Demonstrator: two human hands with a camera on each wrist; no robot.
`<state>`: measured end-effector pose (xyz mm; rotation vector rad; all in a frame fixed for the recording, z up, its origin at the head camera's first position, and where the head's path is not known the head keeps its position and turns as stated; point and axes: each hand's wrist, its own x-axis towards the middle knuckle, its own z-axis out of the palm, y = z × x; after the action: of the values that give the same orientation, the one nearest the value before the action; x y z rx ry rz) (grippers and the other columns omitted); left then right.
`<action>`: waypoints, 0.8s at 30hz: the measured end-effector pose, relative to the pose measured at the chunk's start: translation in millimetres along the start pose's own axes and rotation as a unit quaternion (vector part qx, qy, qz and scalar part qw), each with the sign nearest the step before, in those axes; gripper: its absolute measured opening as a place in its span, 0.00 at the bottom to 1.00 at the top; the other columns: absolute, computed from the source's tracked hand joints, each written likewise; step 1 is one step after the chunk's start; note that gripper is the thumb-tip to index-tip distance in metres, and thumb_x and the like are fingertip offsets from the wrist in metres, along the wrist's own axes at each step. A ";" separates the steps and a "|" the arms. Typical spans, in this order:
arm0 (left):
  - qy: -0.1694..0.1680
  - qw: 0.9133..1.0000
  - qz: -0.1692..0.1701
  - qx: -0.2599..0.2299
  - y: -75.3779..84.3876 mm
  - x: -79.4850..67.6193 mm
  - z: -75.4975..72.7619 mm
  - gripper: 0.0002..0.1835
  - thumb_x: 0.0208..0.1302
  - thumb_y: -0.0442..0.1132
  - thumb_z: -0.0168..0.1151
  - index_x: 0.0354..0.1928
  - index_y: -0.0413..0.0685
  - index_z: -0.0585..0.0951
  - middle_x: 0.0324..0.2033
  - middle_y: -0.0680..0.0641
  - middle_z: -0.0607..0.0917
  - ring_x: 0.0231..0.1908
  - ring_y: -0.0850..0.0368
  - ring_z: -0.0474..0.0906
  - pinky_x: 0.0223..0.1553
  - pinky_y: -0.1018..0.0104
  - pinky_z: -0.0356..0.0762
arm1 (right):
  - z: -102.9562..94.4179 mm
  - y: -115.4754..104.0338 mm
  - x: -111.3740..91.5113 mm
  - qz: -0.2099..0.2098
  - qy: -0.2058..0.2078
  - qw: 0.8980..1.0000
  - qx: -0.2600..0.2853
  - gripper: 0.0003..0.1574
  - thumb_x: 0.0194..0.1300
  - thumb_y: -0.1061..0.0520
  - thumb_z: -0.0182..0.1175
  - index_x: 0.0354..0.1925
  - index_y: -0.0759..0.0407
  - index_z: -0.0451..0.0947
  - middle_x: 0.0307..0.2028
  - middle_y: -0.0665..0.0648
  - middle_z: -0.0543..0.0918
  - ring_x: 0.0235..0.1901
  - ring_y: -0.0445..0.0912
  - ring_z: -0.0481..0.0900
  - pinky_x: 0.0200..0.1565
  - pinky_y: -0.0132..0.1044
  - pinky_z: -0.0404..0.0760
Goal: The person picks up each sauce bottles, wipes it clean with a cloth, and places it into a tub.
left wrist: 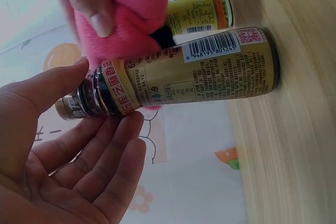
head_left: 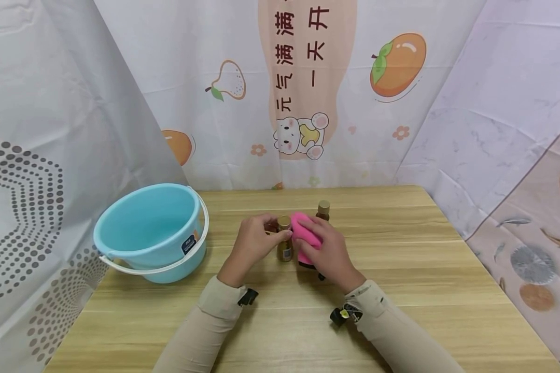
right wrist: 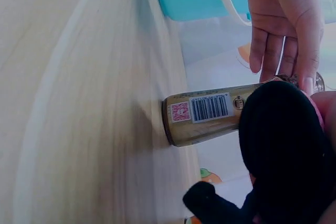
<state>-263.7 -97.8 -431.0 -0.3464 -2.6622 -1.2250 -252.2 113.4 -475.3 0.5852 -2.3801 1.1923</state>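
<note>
Around the neck of an upright bottle (left wrist: 210, 74), the left hand (head_left: 253, 239) curls its thumb and fingers, grasping it. Beside it, the fingers of the right hand (head_left: 329, 254) grip a pink-and-black cloth (head_left: 305, 235), which touches the bottle near its neck. Just beyond the right hand, partly hidden, stands a second bottle (head_left: 323, 208). Both bottles rest on the wooden surface (head_left: 289, 336); a blue bucket (head_left: 165, 255) stands farther left, before a printed curtain (head_left: 177, 46).

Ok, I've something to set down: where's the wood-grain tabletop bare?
Widest: tabletop between the beige right sleeve and right edge; also between both sleeves. Crowded: centre, with fingers, pink and black plush item, brown glass bottles; left rear, light blue plastic bucket.
</note>
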 end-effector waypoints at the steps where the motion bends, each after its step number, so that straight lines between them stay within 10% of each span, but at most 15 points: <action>1: 0.000 1.000 0.003 0.001 -0.2 0.0 0.0 0.16 0.57 0.53 0.79 0.42 0.52 0.89 0.33 0.56 0.90 0.38 0.60 0.88 0.37 0.60 0.87 | -0.1 -0.5 0.2 -0.003 0.006 1.000 0.003 0.28 0.64 0.52 0.74 0.62 0.51 0.83 0.65 0.60 0.79 0.55 0.56 0.85 0.46 0.47 0.89; 24: -0.008 1.000 0.022 0.007 -0.4 -0.3 -0.6 0.11 0.60 0.51 0.78 0.40 0.58 0.89 0.35 0.58 0.90 0.40 0.60 0.88 0.39 0.60 0.87 | 10.5 12.4 -5.5 0.040 -0.082 0.995 -0.049 0.28 0.64 0.51 0.73 0.62 0.51 0.84 0.63 0.62 0.82 0.61 0.61 0.81 0.56 0.53 0.85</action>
<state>-263.5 -98.5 -431.0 -0.4126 -2.6597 -1.1946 -256.1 112.6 -492.0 0.5811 -2.6062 1.0905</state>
